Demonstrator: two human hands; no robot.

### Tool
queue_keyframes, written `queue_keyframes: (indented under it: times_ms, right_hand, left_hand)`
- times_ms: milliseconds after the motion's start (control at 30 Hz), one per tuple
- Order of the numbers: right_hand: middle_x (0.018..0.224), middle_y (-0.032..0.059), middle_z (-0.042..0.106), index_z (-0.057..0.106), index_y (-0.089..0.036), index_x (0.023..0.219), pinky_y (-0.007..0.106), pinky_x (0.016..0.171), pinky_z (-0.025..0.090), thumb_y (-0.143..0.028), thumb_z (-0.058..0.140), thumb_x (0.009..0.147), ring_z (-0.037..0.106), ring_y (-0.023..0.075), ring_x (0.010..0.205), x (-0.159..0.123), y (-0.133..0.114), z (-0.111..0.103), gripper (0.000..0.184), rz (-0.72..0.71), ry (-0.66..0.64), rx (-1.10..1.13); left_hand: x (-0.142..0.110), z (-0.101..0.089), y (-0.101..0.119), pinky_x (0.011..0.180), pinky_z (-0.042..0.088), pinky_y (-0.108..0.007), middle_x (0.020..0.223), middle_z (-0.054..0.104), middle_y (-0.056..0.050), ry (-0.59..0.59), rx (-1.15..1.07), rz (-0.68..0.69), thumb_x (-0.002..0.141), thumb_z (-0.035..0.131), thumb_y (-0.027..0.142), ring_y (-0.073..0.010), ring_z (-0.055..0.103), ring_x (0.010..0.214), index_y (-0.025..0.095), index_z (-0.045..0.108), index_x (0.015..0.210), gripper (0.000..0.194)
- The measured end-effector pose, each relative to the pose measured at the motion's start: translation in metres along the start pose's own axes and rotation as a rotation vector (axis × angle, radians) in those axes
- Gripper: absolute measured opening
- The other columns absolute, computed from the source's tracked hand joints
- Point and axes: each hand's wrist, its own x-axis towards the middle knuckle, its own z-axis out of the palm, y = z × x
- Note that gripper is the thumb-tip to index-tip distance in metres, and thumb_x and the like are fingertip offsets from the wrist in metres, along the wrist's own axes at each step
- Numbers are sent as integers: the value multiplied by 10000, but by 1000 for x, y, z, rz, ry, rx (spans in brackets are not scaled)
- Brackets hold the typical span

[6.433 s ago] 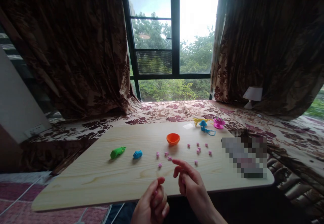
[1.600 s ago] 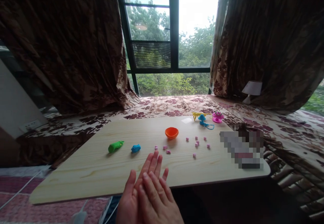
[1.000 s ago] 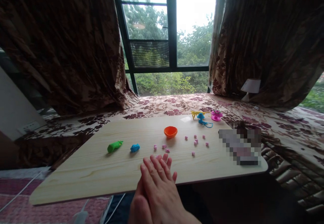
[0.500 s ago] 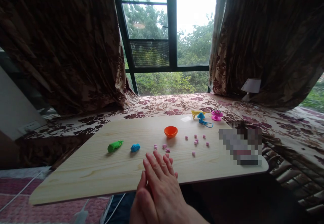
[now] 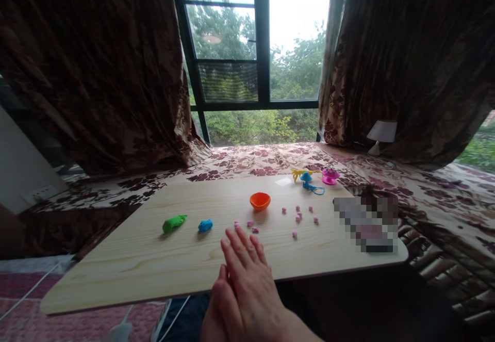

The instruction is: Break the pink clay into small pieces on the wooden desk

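Observation:
My right hand [image 5: 251, 285] lies flat on top of my left hand [image 5: 219, 300], palm to palm, at the table's near edge. The right hand's fingers are stretched forward, and the left's are mostly covered. Whether anything lies between the palms is hidden. Just beyond the fingertips are small pink lumps [image 5: 254, 230], with several more pink lumps [image 5: 298, 217] farther right. Past them stands an orange bowl [image 5: 260, 202]. To the left lie a blue lump [image 5: 205, 225] and a green lump [image 5: 174, 224], both like modelling clay.
The light wooden table [image 5: 127, 259] carries a blue mushroom-shaped toy [image 5: 306, 179], a yellow toy [image 5: 299, 174] and a pink toy [image 5: 330, 176] at the back right. A pixelated item [image 5: 365, 226] lies on its right end. A small white lamp [image 5: 382, 131] stands beyond.
My right hand has slid slightly against the left, and the left fingertips that showed beyond it are now covered. The objects on the table have stayed put; the view has shifted slightly.

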Motion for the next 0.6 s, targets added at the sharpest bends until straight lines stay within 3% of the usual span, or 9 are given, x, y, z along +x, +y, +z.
queue_keyframes:
  times_ms: [100, 233, 333, 433, 533, 600]
  right_hand:
    - [1451, 112, 92, 167, -84, 1388, 465, 1074, 158, -276, 325, 889, 58, 252, 1325, 2, 12, -8, 557, 96, 13, -30]
    - [1440, 156, 97, 43, -63, 1398, 468, 1050, 227, -315, 376, 874, 84, 279, 1318, -23, 9, 22, 671, -96, 32, -61]
    - [1438, 111, 153, 32, -107, 1404, 423, 1055, 246, -304, 394, 875, 98, 244, 1322, -27, -6, 33, 670, -193, 85, -57]
    - [1444, 63, 156, 131, -116, 1398, 426, 1077, 193, -332, 396, 870, 92, 236, 1325, -7, -10, 11, 630, -125, 7, -19]
    - [1447, 84, 139, 227, -101, 1375, 477, 1072, 160, -306, 368, 874, 80, 262, 1322, 10, 0, -13, 559, 60, 11, -19]
    - [1446, 109, 123, 213, -85, 1377, 491, 1064, 171, -271, 355, 877, 77, 271, 1320, 6, 7, -11, 552, 66, 17, -35]
  left_hand:
    - [1, 12, 5, 1087, -49, -353, 1411, 287, 57, -77, -94, -9, 851, 108, 544, -146, 47, 1330, 336, 304, 1314, 544]
    - [-2, 14, 30, 1089, -33, -384, 1418, 277, 24, -20, -99, 32, 861, 104, 524, -164, 67, 1330, 303, 261, 1335, 546]
    - [-2, 6, 27, 1093, 0, -403, 1426, 254, 64, 28, -36, 97, 885, 106, 457, -157, 59, 1331, 357, 234, 1331, 475]
    - [0, 1, 8, 1098, 34, -385, 1413, 275, 110, 21, -36, 209, 888, 139, 434, -146, 74, 1329, 419, 253, 1308, 436]
    - [2, 5, 0, 1097, 29, -379, 1404, 310, 66, -13, -108, 52, 872, 132, 497, -161, 107, 1327, 365, 285, 1316, 488]
    - [2, 7, 8, 1096, 31, -386, 1395, 333, 33, -10, -128, -3, 855, 141, 539, -178, 117, 1326, 328, 315, 1314, 535]
